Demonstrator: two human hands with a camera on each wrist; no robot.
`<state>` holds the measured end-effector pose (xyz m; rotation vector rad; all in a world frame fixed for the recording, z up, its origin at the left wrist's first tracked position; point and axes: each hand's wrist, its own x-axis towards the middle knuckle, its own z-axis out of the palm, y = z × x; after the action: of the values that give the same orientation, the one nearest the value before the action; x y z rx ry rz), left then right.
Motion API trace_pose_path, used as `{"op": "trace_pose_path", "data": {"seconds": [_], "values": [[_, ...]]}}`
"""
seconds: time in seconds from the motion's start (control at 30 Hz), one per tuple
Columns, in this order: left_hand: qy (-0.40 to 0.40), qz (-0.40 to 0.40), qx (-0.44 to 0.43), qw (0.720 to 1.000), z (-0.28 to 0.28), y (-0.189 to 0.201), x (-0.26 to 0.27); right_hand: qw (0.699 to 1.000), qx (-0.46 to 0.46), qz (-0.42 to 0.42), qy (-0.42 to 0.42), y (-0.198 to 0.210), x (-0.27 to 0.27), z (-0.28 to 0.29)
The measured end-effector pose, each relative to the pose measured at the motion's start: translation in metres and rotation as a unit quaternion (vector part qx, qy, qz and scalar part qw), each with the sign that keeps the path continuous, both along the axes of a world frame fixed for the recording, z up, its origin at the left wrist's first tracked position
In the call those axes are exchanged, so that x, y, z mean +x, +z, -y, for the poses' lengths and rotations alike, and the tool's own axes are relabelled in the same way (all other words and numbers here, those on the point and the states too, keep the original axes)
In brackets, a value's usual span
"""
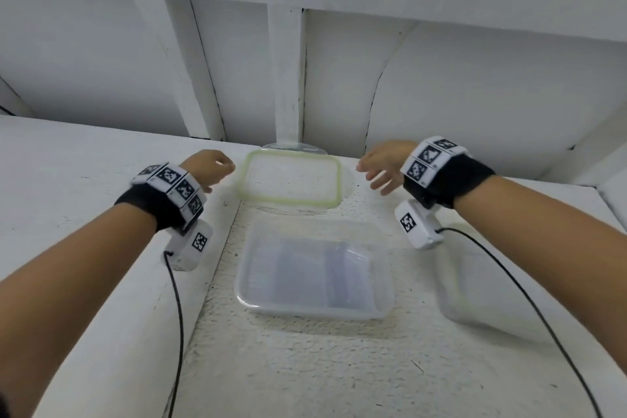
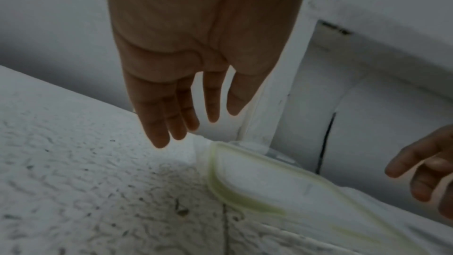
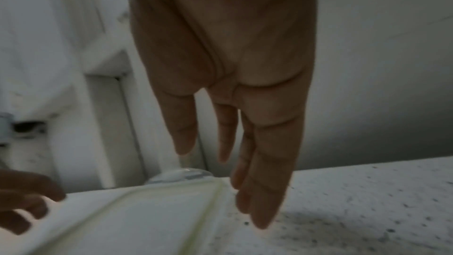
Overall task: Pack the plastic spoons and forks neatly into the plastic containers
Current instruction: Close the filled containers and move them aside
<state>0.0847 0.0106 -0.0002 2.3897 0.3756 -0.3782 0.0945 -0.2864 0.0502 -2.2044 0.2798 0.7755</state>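
Observation:
A clear lid with a green seal (image 1: pixel 290 181) lies flat at the far edge of the white table, also visible as the lid (image 2: pixel 257 181) and the lid (image 3: pixel 152 210). My left hand (image 1: pixel 217 168) hovers just left of it and my right hand (image 1: pixel 376 170) just right of it; neither touches it. Both hands hold nothing: the left hand (image 2: pixel 188 115) and the right hand (image 3: pixel 232 162) have straight, relaxed fingers. Nearer me stands a clear plastic container (image 1: pixel 315 268) with pale, clear plastic pieces lying in it. A second clear container (image 1: pixel 481 278) sits at the right, partly behind my right forearm.
The white textured table (image 1: pixel 305 366) has a raised ledge (image 1: pixel 84 187) along its left side. White wall panels and a post (image 1: pixel 288 78) rise right behind the lid. Black cables (image 1: pixel 178 332) hang from both wrist cameras.

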Motion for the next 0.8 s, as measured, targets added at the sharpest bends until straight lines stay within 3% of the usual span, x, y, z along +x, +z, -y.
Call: {"op": "trace_pose_path", "data": {"seconds": [0.13, 0.23, 0.43, 0.57, 0.67, 0.8], "values": [[-0.028, 0.006, 0.067, 0.997, 0.001, -0.016, 0.022, 1.000, -0.018, -0.017, -0.002, -0.022, 0.022, -0.008], [-0.028, -0.007, 0.070, 0.997, 0.001, -0.030, 0.032, 0.999, -0.029, -0.033, 0.012, -0.038, 0.032, -0.012], [0.038, -0.017, -0.028, 0.999, -0.001, -0.037, 0.036, 1.000, 0.009, -0.014, -0.005, -0.049, 0.040, -0.020], [0.072, 0.025, -0.185, 0.980, -0.007, -0.017, 0.024, 0.997, 0.053, 0.028, -0.038, -0.035, 0.035, -0.002], [0.001, 0.071, -0.236, 0.969, -0.007, 0.009, 0.001, 0.990, 0.109, 0.090, -0.017, -0.012, 0.011, 0.016], [-0.118, 0.157, -0.184, 0.963, -0.004, 0.031, -0.037, 0.968, 0.150, 0.200, 0.033, 0.007, -0.038, 0.044]]}}
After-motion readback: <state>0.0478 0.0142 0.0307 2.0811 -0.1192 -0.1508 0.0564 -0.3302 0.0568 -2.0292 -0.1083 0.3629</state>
